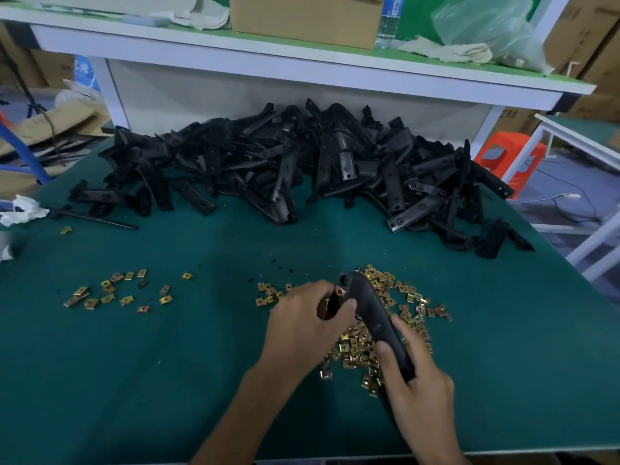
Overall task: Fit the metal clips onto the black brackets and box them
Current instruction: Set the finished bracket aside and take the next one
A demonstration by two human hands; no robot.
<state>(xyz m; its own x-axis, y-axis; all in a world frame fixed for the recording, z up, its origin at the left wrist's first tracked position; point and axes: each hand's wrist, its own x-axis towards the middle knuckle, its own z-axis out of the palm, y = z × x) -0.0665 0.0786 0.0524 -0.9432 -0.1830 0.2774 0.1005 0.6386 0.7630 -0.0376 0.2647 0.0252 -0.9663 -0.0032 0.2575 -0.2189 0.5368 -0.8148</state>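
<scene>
Lower centre: right hand [416, 380] grips black bracket [372, 313], left hand [302, 317] pinches a metal clip [340, 291] against it, above the clip pile [355, 347] | green mat [167, 380] lies open lower left | bracket heap [285, 162] walls the top under a white shelf [302, 72] | loose clips [114, 293] at left

You're looking at a green table [134, 364]. At the frame's left edge a crumpled white rag [21, 209] lies on it. Across the top, your white shelf [302, 67] carries a water bottle [389, 23], a clear plastic bag [486, 25] and a beige cloth [446, 50]. An orange stool [506, 156] stands at the right.
</scene>
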